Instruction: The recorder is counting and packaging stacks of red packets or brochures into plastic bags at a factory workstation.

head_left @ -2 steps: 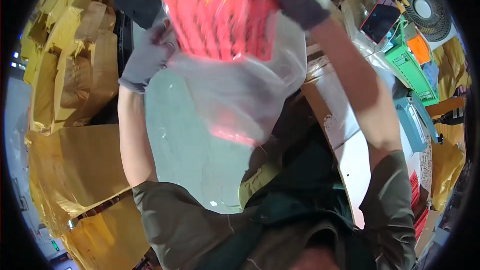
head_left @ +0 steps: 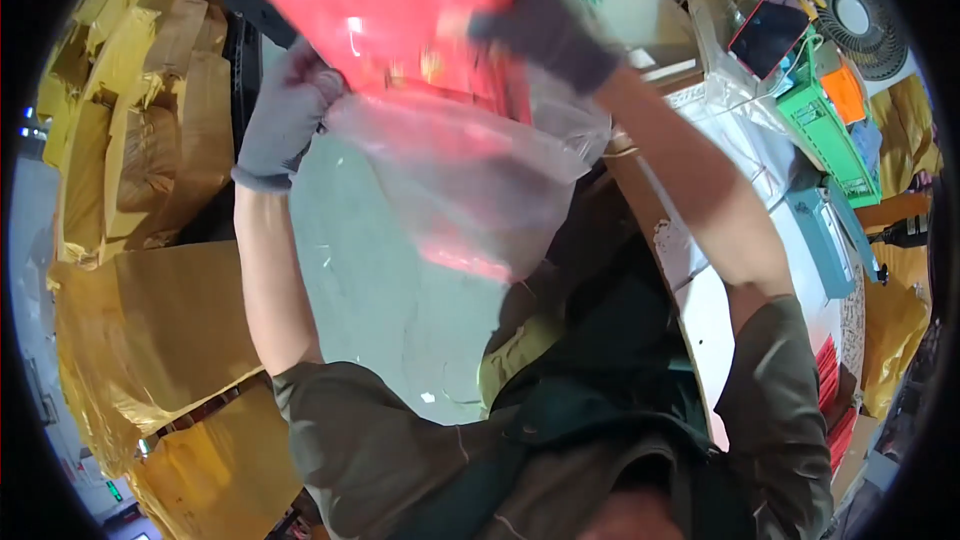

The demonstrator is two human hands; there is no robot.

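My left hand [head_left: 285,115], in a grey glove, has its fingers curled at the edge of a clear plastic bag [head_left: 460,175]. The bag hangs down between my arms, with something red showing at its lower end. Above and partly at the bag's mouth is a bright red packet [head_left: 370,10], smeared by motion. My right hand [head_left: 550,30], in a darker grey glove, grips the packet's right side. Its fingertips are blurred against the red.
Yellow-wrapped cartons [head_left: 150,330] are stacked at left. On the right stand a white table [head_left: 740,180], a green basket [head_left: 825,125], a phone [head_left: 770,35], a fan [head_left: 850,15] and a blue-grey box [head_left: 822,240]. Grey floor [head_left: 370,320] lies below the bag.
The red packet has moved up and to the left, and its lower edge has tilted. My right hand has shifted slightly left and lower. The bag sags a little; my left hand has barely moved.
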